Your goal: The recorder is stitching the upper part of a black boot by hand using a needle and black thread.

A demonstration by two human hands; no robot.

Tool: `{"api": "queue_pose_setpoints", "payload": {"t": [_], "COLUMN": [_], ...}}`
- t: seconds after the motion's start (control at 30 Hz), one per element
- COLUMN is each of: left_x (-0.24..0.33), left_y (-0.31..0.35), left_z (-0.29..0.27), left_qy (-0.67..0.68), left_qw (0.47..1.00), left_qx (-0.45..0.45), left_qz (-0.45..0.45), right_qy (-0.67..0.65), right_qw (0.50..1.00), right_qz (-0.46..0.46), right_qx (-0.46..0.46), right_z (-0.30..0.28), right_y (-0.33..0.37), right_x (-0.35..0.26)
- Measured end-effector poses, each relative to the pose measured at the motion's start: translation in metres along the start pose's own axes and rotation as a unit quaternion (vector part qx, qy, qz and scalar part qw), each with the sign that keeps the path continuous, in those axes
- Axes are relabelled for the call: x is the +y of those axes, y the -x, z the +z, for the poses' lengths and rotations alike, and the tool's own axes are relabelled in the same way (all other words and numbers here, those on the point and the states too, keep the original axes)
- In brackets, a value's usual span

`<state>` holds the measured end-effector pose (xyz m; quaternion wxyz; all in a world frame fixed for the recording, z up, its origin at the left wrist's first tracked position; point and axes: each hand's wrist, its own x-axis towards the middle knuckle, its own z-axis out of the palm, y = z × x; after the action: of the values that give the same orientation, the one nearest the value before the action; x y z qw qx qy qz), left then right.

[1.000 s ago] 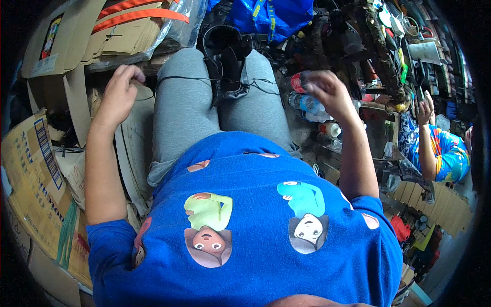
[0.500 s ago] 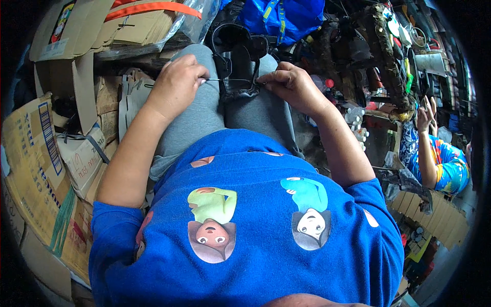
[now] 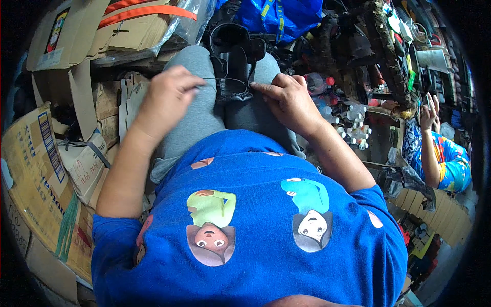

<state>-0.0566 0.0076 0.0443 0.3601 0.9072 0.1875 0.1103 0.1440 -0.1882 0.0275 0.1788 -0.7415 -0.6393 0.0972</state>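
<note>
A black shoe-like piece with strap-like flaps [image 3: 236, 66] rests between my knees, over the grey trousers [image 3: 192, 110]. Across its near end runs a thin dark thread [image 3: 225, 79], slightly slack and curved. On the left, my left hand [image 3: 171, 97] is blurred by motion, with its fingertips closed at the thread's end. My right hand [image 3: 292, 100] is at the right edge of the black piece, its forefinger reaching to that edge and the other fingers curled. What its fingertips pinch is too small to make out.
Cardboard boxes [image 3: 38, 163] and flattened cardboard [image 3: 135, 33] crowd the left. A blue bag [image 3: 281, 18] lies beyond my knees. Plastic bottles [image 3: 355, 123] stand to the right, near a cluttered rack [image 3: 391, 56]. Another person in a bright patterned shirt [image 3: 450, 161] sits at far right.
My left hand has shifted slightly left and down, blurring. The thread has gone from nearly straight to slack. My right hand has turned, its forefinger now more outstretched.
</note>
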Motion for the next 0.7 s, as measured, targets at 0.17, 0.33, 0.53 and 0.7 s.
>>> {"api": "queue_pose_setpoints", "payload": {"t": [0.17,0.33,0.53,0.7], "left_x": [-0.001,-0.011,-0.036,-0.043], "left_y": [-0.003,-0.008,-0.002,0.002], "left_z": [0.019,0.003,-0.02,-0.026], "left_qy": [-0.141,-0.202,-0.178,-0.179], "left_qw": [0.987,0.979,0.983,0.981], "left_qx": [0.042,0.013,0.026,0.017], "left_qz": [0.06,0.022,-0.032,-0.068], "right_qy": [-0.034,-0.159,-0.177,-0.136], "right_qw": [0.999,0.985,0.981,0.99], "right_qz": [0.012,0.035,0.042,0.015], "right_qx": [-0.02,-0.063,-0.066,-0.031], "right_z": [-0.002,-0.001,0.002,0.004], "right_y": [-0.003,-0.008,-0.006,-0.006], "right_x": [0.002,0.018,0.015,0.015]}}
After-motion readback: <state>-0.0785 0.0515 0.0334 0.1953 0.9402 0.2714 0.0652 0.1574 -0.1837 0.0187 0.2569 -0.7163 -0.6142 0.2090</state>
